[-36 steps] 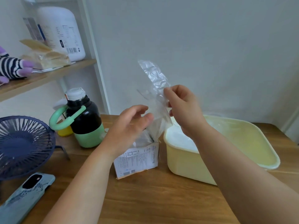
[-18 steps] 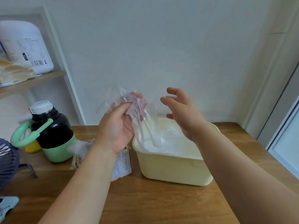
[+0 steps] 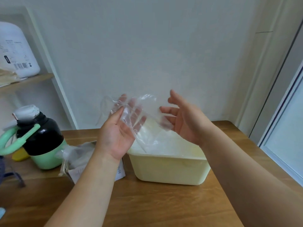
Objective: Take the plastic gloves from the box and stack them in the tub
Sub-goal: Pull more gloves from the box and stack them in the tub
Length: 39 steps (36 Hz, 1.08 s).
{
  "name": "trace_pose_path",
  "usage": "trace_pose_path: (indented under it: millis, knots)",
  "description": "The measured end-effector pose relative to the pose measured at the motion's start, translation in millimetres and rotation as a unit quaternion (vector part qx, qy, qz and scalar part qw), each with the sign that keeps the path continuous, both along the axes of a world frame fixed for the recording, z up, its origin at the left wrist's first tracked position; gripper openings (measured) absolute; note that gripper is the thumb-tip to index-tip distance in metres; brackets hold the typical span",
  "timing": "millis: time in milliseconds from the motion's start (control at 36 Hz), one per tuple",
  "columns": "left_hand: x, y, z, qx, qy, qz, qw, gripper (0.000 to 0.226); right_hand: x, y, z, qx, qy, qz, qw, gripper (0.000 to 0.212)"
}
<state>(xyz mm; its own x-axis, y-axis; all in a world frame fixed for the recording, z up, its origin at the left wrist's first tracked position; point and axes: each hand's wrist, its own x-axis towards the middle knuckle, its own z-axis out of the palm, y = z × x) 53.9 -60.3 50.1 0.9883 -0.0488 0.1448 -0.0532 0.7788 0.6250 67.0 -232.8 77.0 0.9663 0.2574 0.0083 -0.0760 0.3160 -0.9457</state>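
A clear plastic glove (image 3: 148, 108) hangs in the air above the pale yellow tub (image 3: 170, 171). It lies draped over the spread, straight fingers of my left hand (image 3: 116, 136), which is turned palm up. My right hand (image 3: 185, 122) is open beside it, its fingertips at the glove's right edge. Inside the tub lies a whitish layer of gloves (image 3: 164, 145). The white glove box (image 3: 77, 173) stands left of the tub, partly behind my left forearm, with crumpled gloves (image 3: 77, 153) bulging out of its top.
A black and green bottle (image 3: 41, 136) with a mint handle stands at the left of the wooden table (image 3: 147, 207), a small yellow object (image 3: 19, 155) behind it. A white jug (image 3: 16, 51) sits on the shelf. A door frame (image 3: 278, 120) borders the table's right side.
The glove passed from my right hand to my left and moved over the tub. My left hand has opened out flat under it, and my view has swung right.
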Motion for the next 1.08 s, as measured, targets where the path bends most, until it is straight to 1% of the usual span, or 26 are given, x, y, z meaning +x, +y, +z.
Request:
trace_pose_path:
  millis: [28, 56, 83, 111, 139, 167, 194, 250, 333, 389, 444, 472, 528, 556, 583, 639, 667, 695, 722, 778, 833, 889, 945, 972, 1028, 1083]
  knots:
    - [1, 0, 0, -0.014, 0.002, -0.002, 1.000, 0.027, -1, -2, -1, -0.057, -0.007, 0.037, 0.998, 0.054]
    - [1, -1, 0, -0.028, 0.003, -0.004, 1.000, 0.027, -3, -2, -4, -0.134, -0.017, 0.060, 0.989, 0.064]
    - [2, -2, 0, -0.037, 0.002, -0.005, 0.999, 0.028, -5, -2, -8, -0.210, -0.034, 0.067, 0.975, 0.061]
    - [3, -3, -1, -0.039, 0.000, -0.005, 0.999, 0.027, -7, 0, -11, -0.257, -0.052, 0.052, 0.963, 0.046]
    - [4, -4, -1, -0.038, -0.002, -0.006, 0.999, 0.027, -7, 3, -12, -0.267, -0.067, 0.016, 0.961, 0.027]
    - [4, -5, -1, -0.036, -0.002, -0.009, 0.999, 0.026, -6, 4, -13, -0.244, -0.065, -0.021, 0.967, 0.011]
    - [4, -6, -1, -0.030, -0.004, -0.011, 0.999, 0.026, -5, 6, -13, -0.196, -0.054, -0.051, 0.978, 0.004]
    - [4, -7, -1, 0.007, -0.003, -0.007, 1.000, 0.023, -1, 6, -11, -0.072, -0.021, -0.097, 0.992, 0.013]
    - [1, -4, -3, 0.123, 0.020, 0.023, 0.992, 0.023, 3, 0, -5, 0.037, 0.000, -0.126, 0.991, 0.019]
    - [1, -1, -6, 0.206, 0.051, 0.070, 0.975, 0.024, 5, -5, -5, 0.038, 0.003, -0.142, 0.989, 0.020]
    - [5, 4, -9, 0.256, 0.082, 0.148, 0.952, 0.020, 7, -11, -9, -0.067, -0.004, -0.167, 0.984, 0.020]
    - [6, 6, -9, 0.277, 0.096, 0.191, 0.937, 0.019, 8, -14, -12, -0.136, -0.005, -0.175, 0.975, 0.019]
    - [9, 8, -11, 0.346, 0.109, 0.276, 0.890, 0.052, 11, -23, -19, -0.261, 0.005, -0.180, 0.948, 0.013]
    - [8, 8, -10, 0.393, 0.098, 0.324, 0.855, 0.065, 13, -27, -22, -0.310, 0.011, -0.179, 0.934, 0.011]
    - [6, 8, -9, 0.440, 0.065, 0.375, 0.813, 0.069, 15, -30, -25, -0.358, 0.014, -0.174, 0.917, 0.010]
    - [3, 4, -7, 0.559, -0.054, 0.436, 0.703, 0.066, 18, -37, -32, -0.480, 0.004, -0.160, 0.863, 0.023]
    - [4, 1, -5, 0.621, -0.116, 0.424, 0.649, 0.063, 18, -39, -33, -0.543, -0.001, -0.147, 0.827, 0.029]
    - [8, -2, -5, 0.670, -0.163, 0.384, 0.613, 0.060, 16, -40, -33, -0.602, -0.004, -0.133, 0.787, 0.032]
    - [10, -6, -6, 0.713, -0.194, 0.316, 0.595, 0.057, 16, -41, -34, -0.644, -0.011, -0.128, 0.755, 0.032]
    - [14, -16, -10, 0.788, -0.212, 0.148, 0.558, 0.048, 14, -43, -36, -0.674, -0.022, -0.138, 0.725, 0.033]
    - [19, -26, -17, 0.844, -0.192, 0.014, 0.501, 0.046, 10, -44, -36, -0.691, -0.053, -0.146, 0.706, 0.041]
    - [27, -31, -21, 0.859, -0.155, -0.065, 0.484, 0.045, 9, -44, -37, -0.719, -0.116, -0.144, 0.670, 0.053]
    - [36, -31, -23, 0.867, -0.125, -0.112, 0.469, 0.041, 9, -43, -36, -0.747, -0.198, -0.120, 0.624, 0.055]
    - [41, -30, -24, 0.874, -0.122, -0.124, 0.453, 0.039, 10, -42, -36, -0.745, -0.220, -0.094, 0.623, 0.052]
    - [51, -32, -28, 0.883, -0.116, -0.136, 0.433, 0.037, 12, -40, -38, -0.730, -0.211, -0.031, 0.649, 0.047]
    - [58, -34, -33, 0.877, -0.091, -0.160, 0.444, 0.041, 14, -38, -42, -0.720, -0.149, 0.043, 0.676, 0.055]
